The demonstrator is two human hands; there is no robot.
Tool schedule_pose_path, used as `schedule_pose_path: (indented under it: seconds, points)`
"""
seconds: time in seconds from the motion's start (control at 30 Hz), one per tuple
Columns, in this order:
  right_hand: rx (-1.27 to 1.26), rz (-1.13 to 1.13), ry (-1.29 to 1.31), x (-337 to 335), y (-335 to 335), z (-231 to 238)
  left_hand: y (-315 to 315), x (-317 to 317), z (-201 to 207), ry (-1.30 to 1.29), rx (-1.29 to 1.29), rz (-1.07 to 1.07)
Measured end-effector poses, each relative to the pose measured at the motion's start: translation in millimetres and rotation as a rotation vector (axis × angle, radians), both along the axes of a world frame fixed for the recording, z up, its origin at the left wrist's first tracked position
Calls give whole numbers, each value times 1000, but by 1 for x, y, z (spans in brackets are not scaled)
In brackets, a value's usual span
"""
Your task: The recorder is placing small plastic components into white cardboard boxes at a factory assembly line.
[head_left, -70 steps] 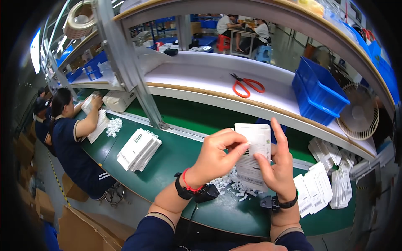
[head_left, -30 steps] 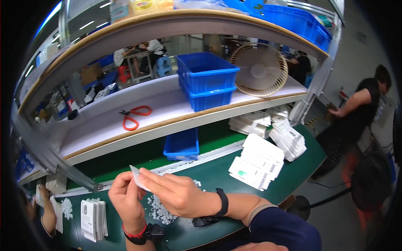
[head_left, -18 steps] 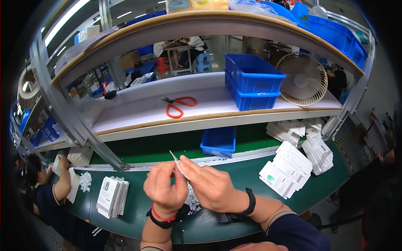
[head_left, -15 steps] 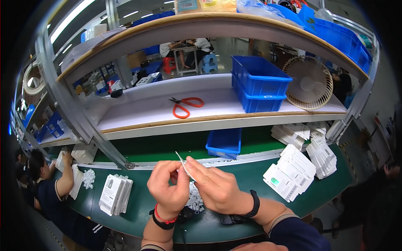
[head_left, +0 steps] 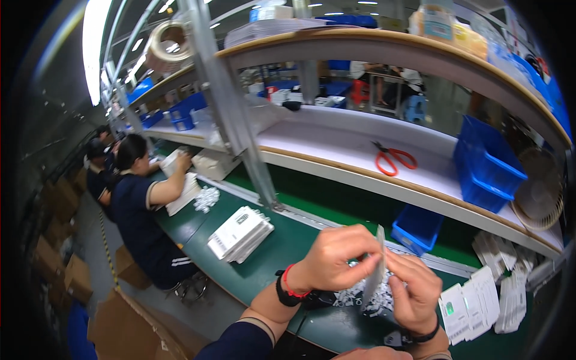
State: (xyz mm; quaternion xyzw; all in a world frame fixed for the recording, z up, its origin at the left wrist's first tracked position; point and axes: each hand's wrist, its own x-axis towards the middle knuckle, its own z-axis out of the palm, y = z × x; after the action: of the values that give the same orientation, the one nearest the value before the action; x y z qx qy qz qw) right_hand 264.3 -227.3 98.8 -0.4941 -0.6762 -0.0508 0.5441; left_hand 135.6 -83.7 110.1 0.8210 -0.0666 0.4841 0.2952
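Observation:
A thin, flat white carton (head_left: 375, 271) stands nearly edge-on between my hands, above the bench. My left hand (head_left: 343, 257) pinches its near-left face, thumb and fingers closed at the edge. My right hand (head_left: 415, 289) grips the other side with curled fingers. Below them lies a loose pile of small white plastic pieces (head_left: 348, 296), partly hidden by my hands and the carton. To the left rests a stack of flat white printed cartons (head_left: 241, 233). Beyond my right hand, more flat cartons (head_left: 471, 307) are fanned out on the green bench (head_left: 327, 329).
A shelf (head_left: 336, 135) over the bench carries red-handled snips (head_left: 393, 163), stacked blue bins (head_left: 486, 162) and a fan (head_left: 538, 189). Under it sits another blue bin (head_left: 418, 228). A co-worker (head_left: 147, 198) handles white cartons further left, near another small-piece pile (head_left: 207, 199). A cardboard box (head_left: 129, 327) stands lower left.
My view has swung left, so bench and shelf appear further right. Both hands still hold the carton, which now shows more upright, with more of its face visible below my fingers.

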Motion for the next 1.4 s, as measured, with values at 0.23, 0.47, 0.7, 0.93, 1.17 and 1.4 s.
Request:
schedule_pose_path:
  seconds: [0.23, 0.47, 0.7, 0.93, 1.17, 1.4]
  points:
    - [-47, 19, 324, 0, -11, -8, -12, -7, -2, 69, 185, -52]
    - [10, 39, 196, 10, -3, -4, -16, -2, 0, 152, 177, -118]
    - [19, 172, 404, 9, -8, -8, -20, -1, -2, 315, -18, -250]
    - [141, 317, 716, 4, -10, -16, -23, -1, -2, 245, -24, -181]
    - [157, 245, 655, 4, -13, -14, -25, 4, -3, 406, -189, -232]
    - [243, 156, 567, 2, -8, -15, -28, 3, -3, 516, -390, -361]
